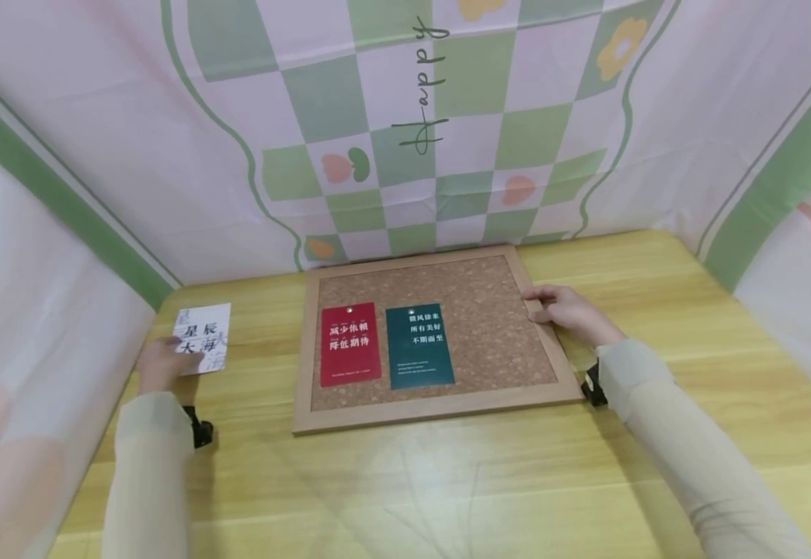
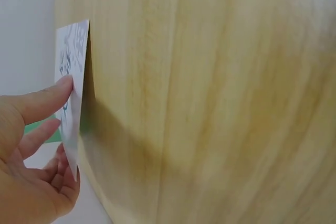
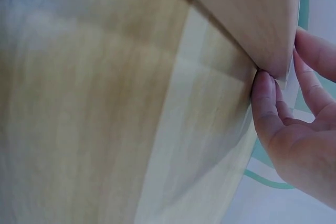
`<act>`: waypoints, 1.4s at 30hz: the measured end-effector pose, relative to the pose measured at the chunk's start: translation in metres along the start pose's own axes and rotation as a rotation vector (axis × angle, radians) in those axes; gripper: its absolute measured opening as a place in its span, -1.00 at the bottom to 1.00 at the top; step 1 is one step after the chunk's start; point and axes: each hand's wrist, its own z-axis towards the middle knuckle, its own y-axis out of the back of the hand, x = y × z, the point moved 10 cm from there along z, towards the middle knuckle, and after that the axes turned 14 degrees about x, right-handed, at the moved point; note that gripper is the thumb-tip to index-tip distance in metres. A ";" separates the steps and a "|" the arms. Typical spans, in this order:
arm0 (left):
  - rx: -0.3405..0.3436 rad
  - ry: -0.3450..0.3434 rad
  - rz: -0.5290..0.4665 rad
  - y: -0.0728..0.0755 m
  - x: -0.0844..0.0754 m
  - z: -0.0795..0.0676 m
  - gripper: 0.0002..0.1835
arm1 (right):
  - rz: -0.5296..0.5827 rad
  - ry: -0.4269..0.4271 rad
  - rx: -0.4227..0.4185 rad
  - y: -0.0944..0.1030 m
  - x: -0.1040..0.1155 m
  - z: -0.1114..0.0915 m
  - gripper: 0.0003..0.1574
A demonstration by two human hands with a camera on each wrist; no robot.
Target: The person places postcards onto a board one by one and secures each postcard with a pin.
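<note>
- The left hand (image 1: 161,365) has its grip pinching the white card (image 1: 206,326), thumb on the printed face, fingers behind.
- The white card is over the left end of the worktop (image 1: 252,489), well apart from the board (image 1: 496,334); of the three cards in view, it alone is off the cork, so placing it seems the part left.
- The red card (image 1: 351,361) is on the board's left side; that one looks done.
- The green card (image 1: 419,361) sits just beside it, near the board's middle, and looks done too; the cork to its right is bare.
- The right hand (image 1: 573,312) has its grip pinching the board's right edge, seemingly to steady it.
- Hard to make out: whether any edge of the white card touches the worktop; the left hand covers its lower left part.
- The spots at the tops of the red and green cards could be pins or holes; their smallest print is unreadable.
- Some right fingers are hidden in the head view, and both sleeves (image 1: 150,481) are cut off below.
</note>
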 end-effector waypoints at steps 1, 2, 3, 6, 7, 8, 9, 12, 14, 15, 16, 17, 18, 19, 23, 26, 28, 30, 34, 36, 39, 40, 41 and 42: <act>-0.005 -0.012 -0.007 0.000 -0.001 0.000 -0.28 | 0.002 0.000 0.001 0.000 0.000 0.000 -0.33; -0.016 -0.023 -0.017 0.001 -0.002 0.000 -0.30 | 0.004 -0.002 0.001 0.000 0.000 0.000 -0.34; -0.031 -0.038 -0.021 0.002 -0.004 -0.001 -0.34 | 0.004 -0.005 0.001 0.000 0.000 0.000 -0.34; -0.085 -0.074 -0.051 0.005 -0.008 -0.004 -0.45 | -0.006 -0.015 -0.003 0.001 -0.002 0.000 -0.33; -0.097 -0.086 -0.073 0.006 -0.009 -0.005 -0.48 | -0.006 -0.018 -0.005 0.001 -0.002 0.000 -0.33; -0.106 -0.095 -0.088 0.006 -0.010 -0.005 -0.50 | -0.007 -0.022 -0.007 0.001 -0.003 0.000 -0.33; -0.107 -0.108 -0.099 0.006 -0.011 -0.005 -0.52 | -0.009 -0.022 -0.009 0.001 -0.003 0.000 -0.33; -0.067 -0.163 -0.089 0.004 -0.018 -0.004 -0.52 | -0.003 -0.025 -0.012 0.001 -0.003 0.000 -0.33; -0.005 -0.202 -0.071 -0.001 -0.023 -0.001 -0.50 | -0.002 -0.022 -0.011 0.001 -0.003 0.000 -0.33; 0.026 -0.221 -0.059 -0.003 -0.026 0.000 -0.48 | -0.002 -0.020 -0.010 0.001 -0.003 0.000 -0.33; 0.052 -0.239 -0.053 -0.005 -0.029 0.001 -0.47 | -0.001 -0.019 -0.009 0.001 -0.002 -0.001 -0.33; 0.074 -0.253 -0.060 -0.007 -0.031 0.002 -0.45 | -0.003 -0.018 -0.008 0.001 -0.002 -0.001 -0.33; 0.088 -0.260 -0.068 -0.009 -0.034 0.002 -0.44 | -0.002 -0.017 -0.007 0.001 -0.002 -0.001 -0.33; 0.095 -0.264 -0.075 -0.010 -0.035 0.002 -0.44 | -0.002 -0.016 -0.006 0.000 -0.002 -0.001 -0.33; 0.063 -0.282 -0.078 -0.008 -0.045 0.000 -0.44 | -0.002 -0.013 -0.006 0.000 -0.003 -0.001 -0.34; 0.035 -0.287 -0.069 -0.006 -0.052 -0.003 -0.44 | -0.002 -0.009 -0.005 0.000 -0.003 -0.001 -0.34; 0.022 -0.286 -0.077 -0.005 -0.056 -0.006 -0.42 | -0.003 -0.012 -0.004 0.000 -0.003 -0.001 -0.34; 0.008 -0.290 -0.095 -0.003 -0.061 -0.008 -0.42 | -0.004 -0.013 -0.006 0.001 -0.003 -0.001 -0.33; 0.003 -0.318 -0.153 0.000 -0.073 -0.014 -0.42 | 0.000 -0.015 -0.006 0.002 -0.003 -0.001 -0.33; 0.014 -0.341 -0.169 0.000 -0.082 -0.016 -0.43 | 0.007 -0.013 -0.005 0.002 -0.004 0.000 -0.33; 0.039 -0.386 -0.184 -0.004 -0.095 -0.018 -0.45 | 0.011 -0.012 -0.004 0.002 -0.005 0.000 -0.34; 0.048 -0.400 -0.187 -0.006 -0.099 -0.019 -0.46 | 0.011 -0.011 -0.003 0.001 -0.005 0.001 -0.34; 0.055 -0.413 -0.192 -0.007 -0.103 -0.019 -0.47 | 0.013 -0.010 -0.004 0.001 -0.004 0.001 -0.34; 0.066 -0.423 -0.202 -0.010 -0.107 -0.020 -0.47 | 0.016 -0.009 -0.003 0.001 -0.004 0.001 -0.34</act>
